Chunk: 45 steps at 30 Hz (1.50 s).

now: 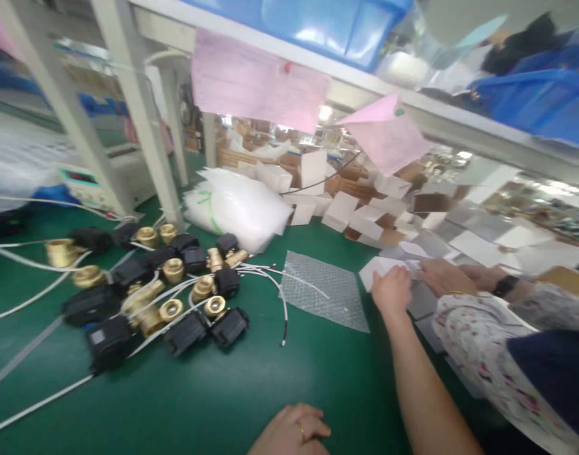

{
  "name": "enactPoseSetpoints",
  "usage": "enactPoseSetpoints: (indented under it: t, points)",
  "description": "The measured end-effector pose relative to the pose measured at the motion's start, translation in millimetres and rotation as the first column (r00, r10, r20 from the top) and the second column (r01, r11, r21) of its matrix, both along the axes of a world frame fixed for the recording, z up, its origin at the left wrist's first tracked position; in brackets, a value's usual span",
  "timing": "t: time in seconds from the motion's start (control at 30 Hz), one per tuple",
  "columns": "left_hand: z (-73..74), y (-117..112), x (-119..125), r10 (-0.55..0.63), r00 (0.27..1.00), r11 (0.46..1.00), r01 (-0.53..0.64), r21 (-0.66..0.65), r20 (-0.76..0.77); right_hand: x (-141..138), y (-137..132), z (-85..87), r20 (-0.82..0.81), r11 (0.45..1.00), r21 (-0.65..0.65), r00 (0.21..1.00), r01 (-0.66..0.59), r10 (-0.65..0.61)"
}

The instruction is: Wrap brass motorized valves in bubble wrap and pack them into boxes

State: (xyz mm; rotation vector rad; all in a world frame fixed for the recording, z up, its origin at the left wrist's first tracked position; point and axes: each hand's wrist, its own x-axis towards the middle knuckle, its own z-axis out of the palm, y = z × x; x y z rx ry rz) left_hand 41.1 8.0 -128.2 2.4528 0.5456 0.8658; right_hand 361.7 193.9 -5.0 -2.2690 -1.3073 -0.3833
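At the bottom edge, my left hand [294, 433], a ring on one finger, is over the green table with nothing in it. Its fingers are loosely bent and open. My right hand [392, 289] reaches out to the right and is closed on the edge of a small white box [378, 268]; its fingertips are partly hidden. Just left of that hand lies a bubble wrap sheet [322, 294], with a thin white cable across it. Brass valves with black motor housings [188, 328] and white cables are heaped on the left.
Another person's hands [445, 278], with patterned sleeves, work among the white boxes [479, 246] on the right. White foam bags [237, 208] lie behind the valves. Pink papers [258, 82] hang from the shelf, which bears blue bins [540, 104]. Metal posts [138, 107] stand at left.
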Motion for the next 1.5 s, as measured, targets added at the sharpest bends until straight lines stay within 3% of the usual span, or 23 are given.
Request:
enactPoseSetpoints:
  t: [0.13,0.23,0.3,0.37,0.43,0.5,0.57,0.67,0.83,0.93,1.07,1.17,1.27,1.37,1.5]
  points:
    - [11.6,-4.6,1.9,0.036,0.999,0.999,-0.036,0.014,0.023,-24.8,-5.8,13.6,-0.056,0.993,0.022,0.991,-0.118,0.119]
    - [48.5,-3.4,-23.1,0.145,0.987,0.989,-0.146,-0.004,0.069,-73.3,-18.6,13.3,-0.089,0.943,0.058,0.939,-0.327,0.332]
    - [78.4,2.4,-51.1,0.352,0.929,0.934,-0.356,0.020,0.113,-120.3,-32.6,3.9,-0.134,0.850,0.087,0.839,-0.520,0.527]
    - [101.8,14.2,-83.8,0.551,0.818,0.808,-0.573,0.141,0.165,-173.6,-50.6,-10.4,-0.203,0.706,0.107,0.680,-0.700,0.705]
    - [114.4,30.7,-116.4,0.682,0.712,0.683,-0.702,0.200,0.168,-225.2,-69.1,-24.8,-0.282,0.551,0.112,0.505,-0.827,0.816]
    - [117.6,47.7,-144.5,0.758,0.643,0.605,-0.756,0.247,0.109,-266.4,-83.1,-35.1,-0.348,0.458,0.123,0.394,-0.880,0.850]
    - [115.9,60.4,-164.1,0.779,0.626,0.593,-0.747,0.301,0.021,-291.7,-90.9,-39.5,-0.389,0.461,0.147,0.377,-0.875,0.840]
    - [111.3,63.4,-174.7,0.767,0.638,0.618,-0.701,0.356,-0.076,-299.8,-98.6,-35.0,-0.428,0.496,0.164,0.391,-0.853,0.815]
    - [105.6,26.7,-161.2,0.736,0.671,0.648,-0.659,0.382,-0.090,-268.9,-132.2,-18.0,-0.511,0.473,0.130,0.350,-0.872,0.786]
    - [103.0,-2.2,-151.6,0.689,0.722,0.689,-0.628,0.363,-0.059,-242.4,-157.7,-17.2,-0.572,0.497,0.100,0.359,-0.862,0.738]
    - [100.9,-20.1,-145.7,0.638,0.770,0.719,-0.596,0.359,0.001,-210.0,-181.4,-23.8,-0.603,0.604,0.073,0.447,-0.794,0.661]
    - [100.7,-15.8,-143.4,0.641,0.768,0.714,-0.607,0.350,0.024,-193.2,-194.0,-22.5,-0.596,0.700,0.077,0.530,-0.710,0.603]
    - [104.8,-7.6,-136.4,0.667,0.745,0.689,-0.619,0.376,0.005,-185.9,-205.4,-13.9,-0.567,0.760,0.134,0.580,-0.636,0.585]
    - [114.6,-5.5,-122.3,0.654,0.756,0.683,-0.598,0.420,0.014,-189.9,-214.4,-4.3,-0.502,0.748,0.225,0.584,-0.624,0.638]
    - [124.7,-11.0,-98.0,0.521,0.854,0.790,-0.484,0.376,0.006,-205.0,-219.1,2.8,-0.466,0.681,0.313,0.518,-0.662,0.718]
